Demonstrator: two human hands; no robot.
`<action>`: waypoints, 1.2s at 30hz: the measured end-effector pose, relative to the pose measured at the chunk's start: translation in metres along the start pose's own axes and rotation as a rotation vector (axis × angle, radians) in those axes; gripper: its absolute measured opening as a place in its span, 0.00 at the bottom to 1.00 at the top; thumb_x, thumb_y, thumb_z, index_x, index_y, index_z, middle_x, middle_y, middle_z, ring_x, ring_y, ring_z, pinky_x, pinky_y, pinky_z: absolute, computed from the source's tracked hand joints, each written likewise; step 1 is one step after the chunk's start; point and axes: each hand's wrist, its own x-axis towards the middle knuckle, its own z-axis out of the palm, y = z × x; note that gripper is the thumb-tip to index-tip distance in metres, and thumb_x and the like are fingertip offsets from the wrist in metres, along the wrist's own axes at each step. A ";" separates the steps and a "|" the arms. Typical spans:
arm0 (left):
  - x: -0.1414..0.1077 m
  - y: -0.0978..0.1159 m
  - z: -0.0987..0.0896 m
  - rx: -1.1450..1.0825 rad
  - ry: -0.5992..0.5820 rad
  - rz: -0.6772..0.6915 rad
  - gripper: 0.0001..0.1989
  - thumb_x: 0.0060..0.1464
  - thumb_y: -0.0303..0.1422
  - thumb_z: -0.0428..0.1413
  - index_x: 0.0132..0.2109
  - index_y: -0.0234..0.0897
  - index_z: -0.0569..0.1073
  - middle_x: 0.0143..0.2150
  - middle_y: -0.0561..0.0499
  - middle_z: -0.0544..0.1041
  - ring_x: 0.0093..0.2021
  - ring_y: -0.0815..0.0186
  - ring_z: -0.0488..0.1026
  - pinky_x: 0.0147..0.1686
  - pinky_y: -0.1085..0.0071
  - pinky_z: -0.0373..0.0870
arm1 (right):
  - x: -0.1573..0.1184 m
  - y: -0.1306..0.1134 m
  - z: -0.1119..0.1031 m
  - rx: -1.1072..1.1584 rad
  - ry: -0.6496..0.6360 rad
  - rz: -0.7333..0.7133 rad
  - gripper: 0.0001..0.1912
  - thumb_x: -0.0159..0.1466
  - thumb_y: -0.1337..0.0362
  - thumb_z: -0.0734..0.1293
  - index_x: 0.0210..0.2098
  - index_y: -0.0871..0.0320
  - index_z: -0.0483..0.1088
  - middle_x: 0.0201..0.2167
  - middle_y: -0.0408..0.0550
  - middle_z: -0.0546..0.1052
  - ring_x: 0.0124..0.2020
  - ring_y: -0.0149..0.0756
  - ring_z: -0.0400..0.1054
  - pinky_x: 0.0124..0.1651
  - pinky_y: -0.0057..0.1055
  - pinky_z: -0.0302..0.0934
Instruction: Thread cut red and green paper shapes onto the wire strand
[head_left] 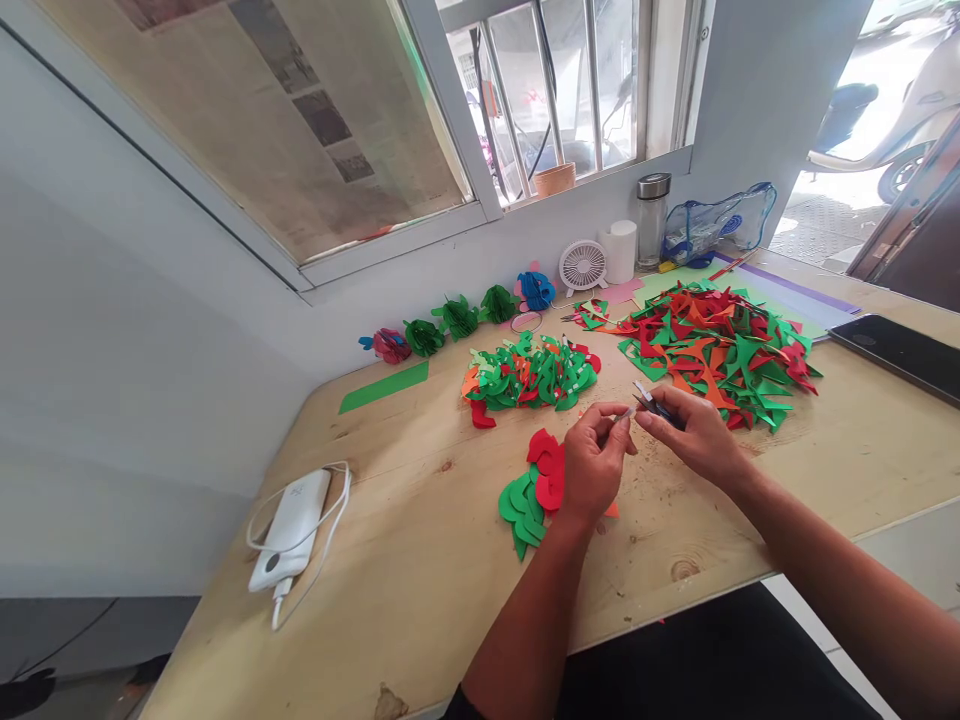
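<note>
Over the wooden table (420, 520), my left hand (596, 455) pinches a small pale piece between thumb and fingertips; its exact shape is too small to tell. Close to its right, my right hand (694, 435) is closed on a small dark tool with a silvery tip (658, 406), its tip pointing toward the left fingertips. Red cut pieces (550, 468) and green cut pieces (523, 508) lie just left of my left hand. Behind the hands sits a heap of green, red and orange curved pieces (529, 375). A larger pile of red, green and orange scraps (720, 345) spreads behind my right hand.
A white power bank (292, 530) with a cable lies at the left. Green paper (384, 388) and folded paper figures (459, 317) line the back edge, near a small fan (583, 267), glass bottle (651, 225) and clear pouch (720, 228). A black phone (900, 352) lies at the right.
</note>
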 end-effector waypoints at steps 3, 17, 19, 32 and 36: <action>-0.001 0.000 0.000 0.055 -0.009 0.028 0.13 0.54 0.40 0.54 0.41 0.35 0.72 0.21 0.54 0.70 0.22 0.72 0.64 0.22 0.77 0.56 | 0.000 0.000 0.000 0.058 0.006 0.004 0.14 0.60 0.52 0.64 0.30 0.57 0.67 0.20 0.39 0.63 0.22 0.28 0.53 0.24 0.27 0.49; -0.002 -0.002 0.000 0.233 0.045 0.050 0.18 0.55 0.37 0.54 0.52 0.37 0.68 0.23 0.55 0.74 0.22 0.71 0.68 0.24 0.77 0.60 | -0.001 -0.005 -0.001 0.064 0.031 -0.006 0.12 0.59 0.57 0.63 0.25 0.57 0.63 0.18 0.38 0.58 0.20 0.27 0.49 0.23 0.27 0.47; -0.001 -0.001 -0.001 0.193 0.046 0.041 0.16 0.54 0.37 0.54 0.49 0.37 0.68 0.22 0.55 0.73 0.23 0.71 0.69 0.25 0.77 0.60 | -0.001 -0.006 -0.001 0.065 0.037 -0.011 0.12 0.59 0.57 0.64 0.24 0.57 0.63 0.18 0.38 0.58 0.20 0.27 0.49 0.22 0.27 0.47; 0.002 -0.007 -0.002 0.118 0.080 0.024 0.09 0.53 0.38 0.54 0.36 0.36 0.72 0.22 0.54 0.72 0.23 0.71 0.67 0.24 0.77 0.59 | -0.001 -0.001 0.003 -0.041 0.084 -0.081 0.12 0.61 0.55 0.63 0.33 0.58 0.70 0.22 0.42 0.68 0.22 0.28 0.58 0.27 0.26 0.54; 0.002 -0.005 -0.003 0.113 0.104 0.040 0.10 0.53 0.39 0.54 0.35 0.36 0.72 0.21 0.55 0.71 0.24 0.71 0.68 0.25 0.77 0.60 | 0.001 0.004 0.003 -0.045 0.144 -0.053 0.13 0.60 0.55 0.64 0.38 0.58 0.70 0.26 0.44 0.73 0.25 0.30 0.62 0.29 0.26 0.57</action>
